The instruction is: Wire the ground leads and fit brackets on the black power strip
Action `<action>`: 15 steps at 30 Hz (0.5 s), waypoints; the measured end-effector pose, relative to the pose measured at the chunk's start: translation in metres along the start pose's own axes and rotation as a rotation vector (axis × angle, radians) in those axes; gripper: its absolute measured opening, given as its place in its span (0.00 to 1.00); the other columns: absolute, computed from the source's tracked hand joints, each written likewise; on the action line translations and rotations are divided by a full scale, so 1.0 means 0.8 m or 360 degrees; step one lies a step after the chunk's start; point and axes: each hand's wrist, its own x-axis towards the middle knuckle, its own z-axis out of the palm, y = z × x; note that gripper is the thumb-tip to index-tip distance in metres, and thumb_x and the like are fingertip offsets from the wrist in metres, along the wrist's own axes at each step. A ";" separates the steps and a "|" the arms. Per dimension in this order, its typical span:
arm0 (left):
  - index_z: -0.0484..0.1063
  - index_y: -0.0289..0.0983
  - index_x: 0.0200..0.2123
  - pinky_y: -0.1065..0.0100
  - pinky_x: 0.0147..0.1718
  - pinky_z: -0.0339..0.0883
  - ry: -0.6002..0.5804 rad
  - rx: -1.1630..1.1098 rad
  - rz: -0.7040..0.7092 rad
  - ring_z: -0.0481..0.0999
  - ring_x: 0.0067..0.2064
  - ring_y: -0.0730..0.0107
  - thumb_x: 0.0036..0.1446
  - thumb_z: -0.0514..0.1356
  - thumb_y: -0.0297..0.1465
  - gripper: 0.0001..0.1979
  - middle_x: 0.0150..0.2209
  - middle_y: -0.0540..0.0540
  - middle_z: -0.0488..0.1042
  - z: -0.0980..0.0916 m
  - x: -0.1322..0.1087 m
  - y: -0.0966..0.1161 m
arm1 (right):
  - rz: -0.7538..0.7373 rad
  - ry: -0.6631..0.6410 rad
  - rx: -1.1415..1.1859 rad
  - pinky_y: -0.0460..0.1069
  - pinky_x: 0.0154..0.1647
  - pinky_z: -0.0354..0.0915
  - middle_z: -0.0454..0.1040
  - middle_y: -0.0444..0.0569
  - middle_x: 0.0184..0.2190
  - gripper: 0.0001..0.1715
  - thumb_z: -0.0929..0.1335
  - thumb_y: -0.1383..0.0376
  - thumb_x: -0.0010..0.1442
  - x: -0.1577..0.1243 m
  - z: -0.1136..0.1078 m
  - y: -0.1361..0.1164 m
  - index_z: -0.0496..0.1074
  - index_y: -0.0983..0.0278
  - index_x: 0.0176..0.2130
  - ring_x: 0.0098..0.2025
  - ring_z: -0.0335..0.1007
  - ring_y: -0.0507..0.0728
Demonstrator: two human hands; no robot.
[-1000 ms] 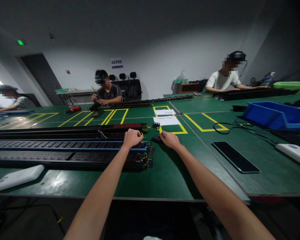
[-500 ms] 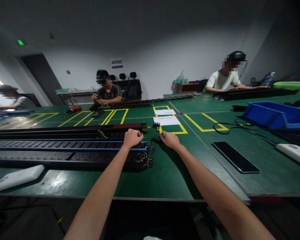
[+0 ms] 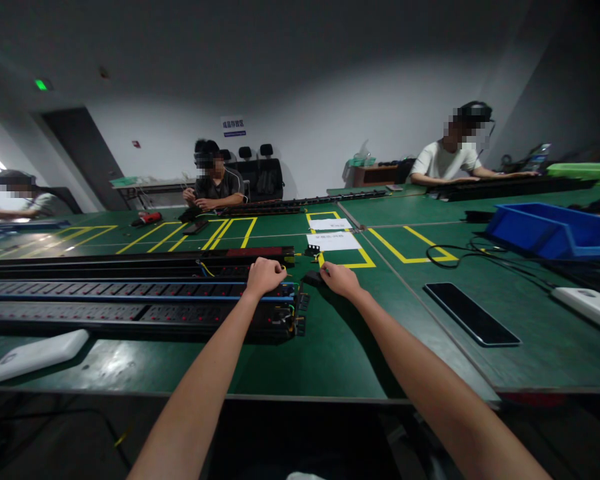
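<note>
My left hand [image 3: 266, 276] is closed over the right end of the long black power strips, its fingertips pinched. Whatever they hold is too small to make out; a bit of yellow wire shows beside them. Just to the right, my right hand [image 3: 341, 279] grips a small black block-like part [image 3: 313, 277] low over the table. Below my left hand lies a power strip with blue edges [image 3: 180, 289], and nearest me another black power strip [image 3: 190, 315]. Loose wires and small black end pieces [image 3: 301, 325] stick out at their right ends.
On the green table [image 3: 400, 360] lie a phone [image 3: 473, 313], white power banks [image 3: 37, 355] at left and right, and cables. A blue bin [image 3: 555, 230] stands at right. Paper labels [image 3: 334, 241] lie beyond my hands. Several people sit working across the table and at left.
</note>
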 end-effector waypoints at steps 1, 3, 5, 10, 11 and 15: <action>0.81 0.42 0.28 0.62 0.46 0.67 0.0000 0.0001 0.0001 0.76 0.47 0.55 0.57 0.61 0.38 0.11 0.34 0.45 0.81 0.000 0.000 0.000 | 0.0000 -0.0001 0.0002 0.49 0.36 0.60 0.80 0.53 0.43 0.17 0.59 0.58 0.72 0.000 0.000 0.000 0.73 0.59 0.48 0.42 0.76 0.61; 0.81 0.42 0.28 0.62 0.46 0.67 0.0000 0.0004 -0.0001 0.76 0.47 0.55 0.57 0.61 0.38 0.10 0.34 0.45 0.81 -0.001 0.000 0.001 | 0.0000 -0.0005 0.0005 0.49 0.36 0.60 0.80 0.53 0.43 0.17 0.59 0.58 0.72 0.000 0.000 0.000 0.73 0.59 0.49 0.42 0.76 0.61; 0.81 0.42 0.29 0.62 0.46 0.67 -0.0005 0.0006 -0.0004 0.76 0.48 0.55 0.57 0.61 0.38 0.10 0.34 0.45 0.81 -0.001 0.000 0.001 | -0.0001 -0.0006 0.0005 0.49 0.36 0.60 0.80 0.53 0.43 0.17 0.59 0.58 0.72 0.000 0.001 0.000 0.73 0.59 0.49 0.42 0.76 0.61; 0.81 0.42 0.29 0.62 0.46 0.67 -0.0014 0.0011 -0.0011 0.76 0.48 0.55 0.58 0.61 0.38 0.11 0.34 0.45 0.81 -0.002 0.000 0.002 | 0.0008 -0.0014 -0.0024 0.49 0.36 0.61 0.80 0.53 0.43 0.18 0.58 0.58 0.72 0.001 0.000 -0.001 0.73 0.60 0.49 0.43 0.77 0.61; 0.81 0.42 0.29 0.62 0.46 0.67 -0.0012 0.0012 -0.0011 0.76 0.48 0.55 0.58 0.61 0.38 0.11 0.34 0.45 0.81 -0.001 0.000 0.001 | 0.0010 -0.0021 -0.0032 0.49 0.37 0.61 0.80 0.53 0.44 0.18 0.58 0.58 0.72 0.001 0.000 -0.001 0.73 0.60 0.49 0.43 0.77 0.61; 0.81 0.42 0.29 0.61 0.46 0.67 -0.0005 0.0010 -0.0008 0.76 0.47 0.55 0.58 0.61 0.38 0.11 0.34 0.45 0.81 0.000 0.000 0.001 | 0.0018 -0.0041 -0.0036 0.49 0.38 0.62 0.80 0.53 0.44 0.19 0.58 0.57 0.72 0.000 -0.001 -0.002 0.73 0.59 0.51 0.44 0.76 0.62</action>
